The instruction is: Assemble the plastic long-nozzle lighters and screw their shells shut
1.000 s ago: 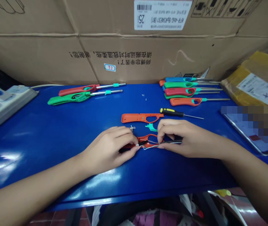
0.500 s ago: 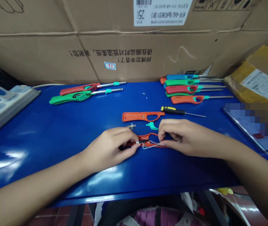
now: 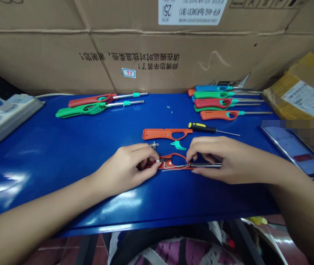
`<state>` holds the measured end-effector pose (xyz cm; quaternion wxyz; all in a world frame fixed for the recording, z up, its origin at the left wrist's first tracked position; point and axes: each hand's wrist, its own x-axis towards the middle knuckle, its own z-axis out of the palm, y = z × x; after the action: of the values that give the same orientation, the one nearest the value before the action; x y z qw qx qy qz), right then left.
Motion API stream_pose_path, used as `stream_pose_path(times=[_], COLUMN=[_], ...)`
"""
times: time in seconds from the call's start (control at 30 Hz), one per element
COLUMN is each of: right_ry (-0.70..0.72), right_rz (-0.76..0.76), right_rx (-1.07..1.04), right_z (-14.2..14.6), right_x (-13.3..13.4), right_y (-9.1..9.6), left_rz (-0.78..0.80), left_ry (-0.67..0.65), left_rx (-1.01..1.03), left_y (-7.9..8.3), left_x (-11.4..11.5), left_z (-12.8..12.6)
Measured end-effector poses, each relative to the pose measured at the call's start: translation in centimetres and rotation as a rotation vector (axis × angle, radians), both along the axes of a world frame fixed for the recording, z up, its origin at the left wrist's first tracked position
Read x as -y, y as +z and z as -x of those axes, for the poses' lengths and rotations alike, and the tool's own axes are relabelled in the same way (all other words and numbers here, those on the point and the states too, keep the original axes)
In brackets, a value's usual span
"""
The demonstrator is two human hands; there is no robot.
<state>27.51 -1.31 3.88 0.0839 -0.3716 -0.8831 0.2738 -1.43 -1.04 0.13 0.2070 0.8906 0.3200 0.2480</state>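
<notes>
An orange lighter half-shell [image 3: 179, 156] lies on the blue table, its inside facing up. My left hand [image 3: 137, 162] pinches a small black-and-white igniter [image 3: 161, 160] at the shell's handle end. Thin wires [image 3: 175, 166] run from there along the shell to the right. My right hand [image 3: 214, 158] has thumb and fingers closed about a metal tube [image 3: 205, 165] at the shell's front end; the exact contact is partly hidden. Just behind the shell lie a turquoise trigger [image 3: 178, 145] and a small metal valve part [image 3: 154, 145]. The other orange half-shell [image 3: 159, 134] rests farther back.
A black-and-yellow screwdriver [image 3: 202, 127] lies behind my right hand. Several lighters [image 3: 214, 104] are stacked back right; a red lighter [image 3: 91, 100] and a green lighter [image 3: 81, 110] lie back left. A power strip [image 3: 10, 114], a phone [image 3: 295, 151] and cardboard boxes [image 3: 135, 48] border the table.
The metal tube now shows between my right hand's fingers, and the wires lie closer along the shell. My left hand still pinches the igniter, slightly farther left.
</notes>
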Motion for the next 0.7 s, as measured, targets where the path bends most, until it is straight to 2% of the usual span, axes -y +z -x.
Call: stream_pose_path(times=[0.1, 0.37, 0.57, 0.7], right_ry=[-0.079, 0.0, -0.035, 0.008], right_rz=[-0.075, 0.004, -0.04, -0.029], right_rx=[0.088, 0.115, 0.176, 0.14], right_z=[-0.8, -1.2, -1.3, -1.6], right_x=[0.0, -0.2, -0.4, -0.5], right_y=[0.6, 0.7, 0.3, 0.3], left_rz=[-0.002, -0.007, 0.0, -0.003], left_ry=[-0.008, -0.01, -0.022, -0.021], left_rx=[-0.008, -0.017, -0.02, -0.028], left_y=[0.1, 0.3, 0.0, 0.1], left_x=[-0.1, 0.0, -0.1, -0.1], left_z=[0.1, 0.0, 0.0, 0.0])
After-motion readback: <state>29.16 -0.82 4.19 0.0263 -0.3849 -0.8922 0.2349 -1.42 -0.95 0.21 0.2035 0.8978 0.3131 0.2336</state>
